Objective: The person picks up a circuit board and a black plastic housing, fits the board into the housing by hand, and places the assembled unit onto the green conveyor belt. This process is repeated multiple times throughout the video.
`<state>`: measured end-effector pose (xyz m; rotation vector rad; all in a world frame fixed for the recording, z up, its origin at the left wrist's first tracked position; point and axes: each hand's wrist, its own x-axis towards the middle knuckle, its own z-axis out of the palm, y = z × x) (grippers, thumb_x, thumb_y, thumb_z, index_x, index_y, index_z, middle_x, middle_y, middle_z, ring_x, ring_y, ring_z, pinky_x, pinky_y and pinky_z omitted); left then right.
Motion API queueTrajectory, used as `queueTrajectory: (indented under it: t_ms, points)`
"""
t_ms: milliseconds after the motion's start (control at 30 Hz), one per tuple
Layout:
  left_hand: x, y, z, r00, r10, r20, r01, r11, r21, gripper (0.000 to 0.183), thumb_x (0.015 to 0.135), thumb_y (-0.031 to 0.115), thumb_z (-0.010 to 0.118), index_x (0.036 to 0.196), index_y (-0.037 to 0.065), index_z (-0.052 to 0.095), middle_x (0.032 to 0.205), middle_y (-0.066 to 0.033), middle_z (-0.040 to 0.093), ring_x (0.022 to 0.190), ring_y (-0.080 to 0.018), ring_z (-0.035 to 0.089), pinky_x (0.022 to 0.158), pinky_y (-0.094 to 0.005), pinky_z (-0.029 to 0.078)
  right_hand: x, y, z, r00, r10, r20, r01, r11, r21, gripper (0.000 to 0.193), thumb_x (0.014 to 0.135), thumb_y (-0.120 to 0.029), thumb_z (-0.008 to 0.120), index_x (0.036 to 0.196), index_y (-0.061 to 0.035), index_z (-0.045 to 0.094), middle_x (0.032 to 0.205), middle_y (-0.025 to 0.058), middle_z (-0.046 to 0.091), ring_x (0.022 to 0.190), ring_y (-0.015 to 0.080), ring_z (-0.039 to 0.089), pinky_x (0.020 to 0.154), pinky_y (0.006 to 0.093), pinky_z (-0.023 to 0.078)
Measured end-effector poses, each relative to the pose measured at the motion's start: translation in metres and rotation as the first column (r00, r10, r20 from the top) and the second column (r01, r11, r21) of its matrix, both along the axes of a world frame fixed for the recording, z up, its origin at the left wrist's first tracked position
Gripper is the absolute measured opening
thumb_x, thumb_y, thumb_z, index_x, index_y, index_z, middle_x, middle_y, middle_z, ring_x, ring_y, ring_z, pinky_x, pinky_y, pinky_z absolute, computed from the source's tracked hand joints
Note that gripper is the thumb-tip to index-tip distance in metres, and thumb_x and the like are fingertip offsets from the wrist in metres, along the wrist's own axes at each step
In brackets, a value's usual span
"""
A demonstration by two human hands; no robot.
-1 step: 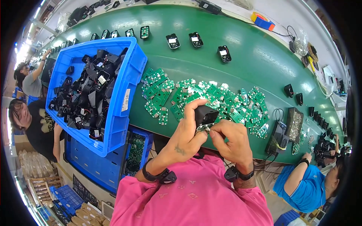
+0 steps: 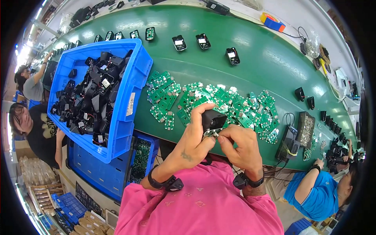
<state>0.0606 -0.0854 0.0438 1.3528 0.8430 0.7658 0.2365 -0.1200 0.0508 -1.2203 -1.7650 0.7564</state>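
Note:
My left hand (image 2: 194, 137) is wrapped round a black plastic housing (image 2: 213, 119), held up over the near edge of the bench. A small green circuit board (image 2: 210, 133) shows at the housing's lower side, partly covered by fingers. Closed against that board are the thumb and curled fingers of my right hand (image 2: 239, 145); the exact pinch point is hidden. Just beyond my hands spreads a heap of loose green circuit boards (image 2: 231, 102).
To the left, a blue bin (image 2: 141, 64) full of black housings overhangs the bench edge. Housings with parts inside (image 2: 179, 43) stand along the green bench (image 2: 258, 23). A metal-filled tray (image 2: 305, 129) and a black device (image 2: 289, 143) sit right. Co-workers (image 2: 313, 192) flank me.

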Motion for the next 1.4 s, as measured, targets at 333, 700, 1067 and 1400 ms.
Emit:
queueTrajectory:
  t_ms: [333, 700, 1067, 1400]
  points:
    - [0.001, -0.001, 0.002, 0.999, -0.012, -0.036, 0.015, 0.996, 0.084, 0.067, 0.077, 0.001, 0.049, 0.139, 0.003, 0.024, 0.106, -0.0203, 0.055, 0.092, -0.0322, 0.057, 0.087, -0.0406, 0.045, 0.003, -0.001, 0.000, 0.999, 0.030, -0.042, -0.031, 0.999, -0.016, 0.003, 0.080, 0.001, 0.065, 0.080, 0.0001, 0.062, 0.067, 0.0093, 0.061, 0.053, 0.0214, 0.058, 0.049, 0.0311, 0.043]
    - [0.000, -0.009, 0.001, 0.991, 0.074, -0.108, -0.043, 0.963, 0.266, 0.064, 0.081, 0.002, 0.049, 0.139, 0.001, 0.024, 0.113, -0.0265, 0.051, 0.096, -0.0422, 0.056, 0.090, -0.0473, 0.043, -0.009, -0.006, -0.003, 0.998, -0.044, 0.047, 0.043, 0.999, 0.016, 0.006, 0.079, -0.001, 0.066, 0.082, -0.0028, 0.061, 0.068, 0.0116, 0.060, 0.055, 0.0285, 0.061, 0.048, 0.0386, 0.045]
    - [0.003, -0.016, -0.033, 0.977, 0.211, 0.029, -0.213, 0.968, 0.130, 0.064, 0.078, -0.004, 0.052, 0.137, 0.005, 0.030, 0.106, -0.0131, 0.053, 0.090, -0.0231, 0.056, 0.085, -0.0328, 0.047, -0.018, -0.016, -0.023, 0.990, -0.110, 0.086, 0.108, 0.994, 0.033, 0.012, 0.087, -0.012, 0.064, 0.091, -0.0011, 0.064, 0.076, 0.0154, 0.063, 0.065, 0.0335, 0.063, 0.058, 0.0401, 0.050]
    - [-0.019, -0.043, -0.040, 0.962, 0.011, 0.273, 0.042, 0.981, -0.189, 0.072, 0.080, -0.011, 0.057, 0.141, 0.009, 0.024, 0.116, -0.0157, 0.053, 0.076, -0.0197, 0.065, 0.058, -0.0243, 0.052, -0.014, -0.039, -0.019, 0.920, -0.249, -0.302, 0.123, 0.916, -0.383, 0.024, 0.091, -0.018, 0.066, 0.083, 0.0035, 0.059, 0.062, 0.0094, 0.064, 0.047, 0.0146, 0.061, 0.045, 0.0292, 0.046]
